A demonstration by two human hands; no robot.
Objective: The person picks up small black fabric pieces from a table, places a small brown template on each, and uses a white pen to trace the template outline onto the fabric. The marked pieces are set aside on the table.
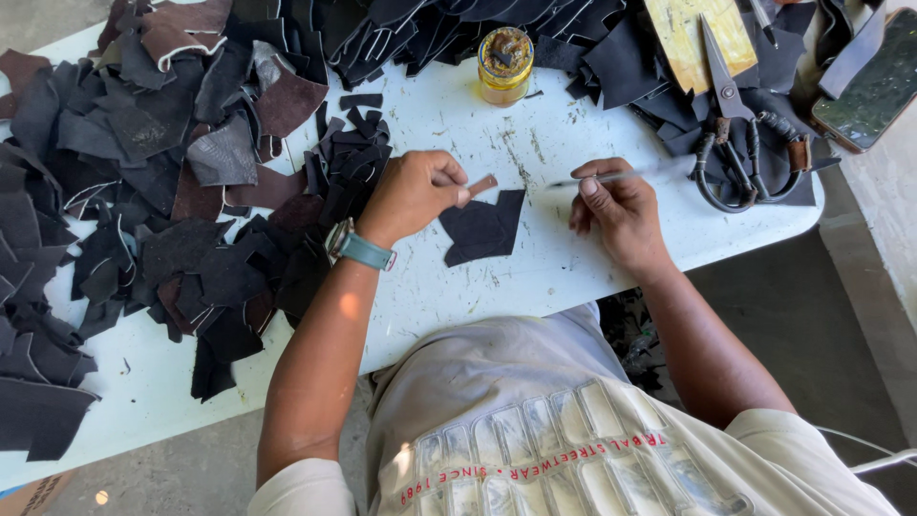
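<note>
At the centre of the frame I see my left hand [413, 194] closed in a pinch on a small brown leather strip [480, 184], its free end poking out to the right past the thumb. Just below that strip a dark leather piece [483, 227] lies flat on the white tabletop [535, 277], its upper edge near my fingertips; I cannot tell whether the hand touches it. Right of centre, my right hand [619, 212] is curled shut around a thin silver tool [621, 175], which runs level across the fingers with its tip pointing left toward the strip. The two hands sit near each other but apart. A heap of dark leather scraps [143, 191] fills the left side of the frame. A small glass jar [505, 65] of amber stuff stands at top centre. Large black-handled scissors [735, 143] rest on scraps at the upper right.
</note>
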